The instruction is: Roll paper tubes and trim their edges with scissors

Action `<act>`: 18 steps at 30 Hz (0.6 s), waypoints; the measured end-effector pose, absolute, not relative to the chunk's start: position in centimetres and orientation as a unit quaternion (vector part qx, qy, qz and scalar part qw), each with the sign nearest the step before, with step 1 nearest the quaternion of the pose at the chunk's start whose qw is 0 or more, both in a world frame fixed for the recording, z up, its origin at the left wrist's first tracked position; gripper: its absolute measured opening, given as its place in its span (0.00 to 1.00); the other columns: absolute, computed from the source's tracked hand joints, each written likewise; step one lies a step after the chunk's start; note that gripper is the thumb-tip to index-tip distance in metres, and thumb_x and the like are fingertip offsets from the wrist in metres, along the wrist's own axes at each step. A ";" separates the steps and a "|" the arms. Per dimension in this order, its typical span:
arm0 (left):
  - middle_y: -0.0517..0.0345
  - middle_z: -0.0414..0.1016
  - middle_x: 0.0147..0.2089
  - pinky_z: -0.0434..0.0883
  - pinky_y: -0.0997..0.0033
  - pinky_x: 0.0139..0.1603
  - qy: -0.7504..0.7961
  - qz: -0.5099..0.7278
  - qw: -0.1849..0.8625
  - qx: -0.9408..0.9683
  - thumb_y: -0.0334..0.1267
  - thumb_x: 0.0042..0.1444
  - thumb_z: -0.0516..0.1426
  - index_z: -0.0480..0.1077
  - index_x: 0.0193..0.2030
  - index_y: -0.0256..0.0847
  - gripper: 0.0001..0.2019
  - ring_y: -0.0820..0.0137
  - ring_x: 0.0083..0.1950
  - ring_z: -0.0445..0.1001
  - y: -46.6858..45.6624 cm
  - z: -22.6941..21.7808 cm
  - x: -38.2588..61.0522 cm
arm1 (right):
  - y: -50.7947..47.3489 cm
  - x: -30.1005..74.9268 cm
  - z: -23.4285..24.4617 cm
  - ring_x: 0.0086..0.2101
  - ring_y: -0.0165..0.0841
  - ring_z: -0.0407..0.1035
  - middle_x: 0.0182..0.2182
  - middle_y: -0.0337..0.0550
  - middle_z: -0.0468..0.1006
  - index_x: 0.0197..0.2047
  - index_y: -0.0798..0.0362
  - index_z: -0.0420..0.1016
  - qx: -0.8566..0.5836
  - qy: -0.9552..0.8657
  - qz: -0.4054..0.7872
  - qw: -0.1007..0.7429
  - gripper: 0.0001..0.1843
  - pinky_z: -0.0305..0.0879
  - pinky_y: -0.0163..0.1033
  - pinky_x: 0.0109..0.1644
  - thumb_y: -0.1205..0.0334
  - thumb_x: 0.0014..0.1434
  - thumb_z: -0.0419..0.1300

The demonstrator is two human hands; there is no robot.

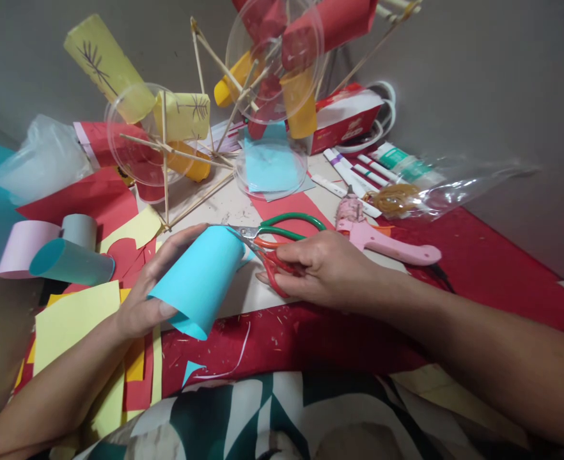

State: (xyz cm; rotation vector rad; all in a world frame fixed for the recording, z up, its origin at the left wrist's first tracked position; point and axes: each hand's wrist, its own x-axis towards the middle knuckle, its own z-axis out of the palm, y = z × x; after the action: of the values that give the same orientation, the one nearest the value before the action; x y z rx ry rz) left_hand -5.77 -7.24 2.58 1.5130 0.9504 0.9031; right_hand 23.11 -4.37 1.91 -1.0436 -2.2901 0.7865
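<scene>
My left hand (145, 297) is wrapped round a tilted light blue paper tube (203, 281), thumb at its near open end and fingers behind it. My right hand (318, 271) grips scissors (275, 271) by a red handle, with fingers through the loop. Their metal blades reach the tube's far rim, where a small blue flap of paper sticks out. A green handle loop (294, 218) with an orange strip shows just beyond the right hand; I cannot tell whether it belongs to the same scissors.
A pink glue gun (390, 246) lies to the right, near a bag of rubber bands (397, 199) and markers (344, 169). Stick frames with plastic discs and paper tubes (135, 137) stand behind. Rolled paper tubes (78, 260) and yellow sheets (78, 322) lie left. A blue scrap (192, 370) is in front.
</scene>
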 end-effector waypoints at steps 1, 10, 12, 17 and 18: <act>0.48 0.63 0.71 0.67 0.50 0.69 0.399 0.379 0.535 0.641 0.51 0.49 0.67 0.61 0.71 0.47 0.42 0.44 0.69 0.64 -7.2 2.7 -5.7 | -4.4 23.1 2.0 0.20 0.25 0.50 0.17 0.33 0.56 0.19 0.51 0.57 -0.383 -0.842 0.287 0.249 0.22 0.43 0.38 0.27 0.54 0.61 0.57; 0.48 0.64 0.71 0.65 0.47 0.69 0.375 0.366 0.530 0.666 0.61 0.46 0.68 0.63 0.70 0.49 0.46 0.42 0.69 0.64 -7.0 3.3 -5.4 | -4.2 23.2 1.9 0.20 0.26 0.52 0.17 0.35 0.61 0.21 0.52 0.63 -0.395 -0.839 0.296 0.227 0.18 0.43 0.38 0.27 0.53 0.59 0.56; 0.47 0.65 0.70 0.64 0.46 0.70 0.382 0.364 0.529 0.664 0.62 0.46 0.67 0.63 0.70 0.49 0.46 0.42 0.68 0.65 -6.9 3.4 -5.5 | -4.1 23.3 1.7 0.20 0.26 0.52 0.17 0.35 0.61 0.21 0.52 0.64 -0.385 -0.846 0.290 0.230 0.18 0.43 0.38 0.28 0.53 0.60 0.55; 0.49 0.65 0.70 0.65 0.47 0.69 0.384 0.361 0.527 0.667 0.62 0.47 0.66 0.64 0.70 0.50 0.44 0.43 0.69 0.65 -6.9 3.5 -5.5 | -4.0 23.4 1.8 0.20 0.26 0.54 0.17 0.35 0.62 0.22 0.53 0.66 -0.362 -0.858 0.278 0.237 0.17 0.43 0.39 0.28 0.56 0.61 0.54; 0.50 0.65 0.70 0.65 0.47 0.69 0.387 0.362 0.525 0.666 0.63 0.47 0.66 0.64 0.70 0.50 0.44 0.42 0.69 0.65 -6.9 3.5 -5.5 | -4.0 23.4 1.8 0.20 0.26 0.54 0.17 0.35 0.62 0.22 0.53 0.66 -0.360 -0.859 0.276 0.237 0.17 0.43 0.39 0.28 0.56 0.61 0.55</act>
State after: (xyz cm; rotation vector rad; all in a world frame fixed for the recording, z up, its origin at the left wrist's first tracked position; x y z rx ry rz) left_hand -5.55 -6.90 3.52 1.5946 0.9264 0.8655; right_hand 23.42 -3.99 1.78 -0.9871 -2.3553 0.7578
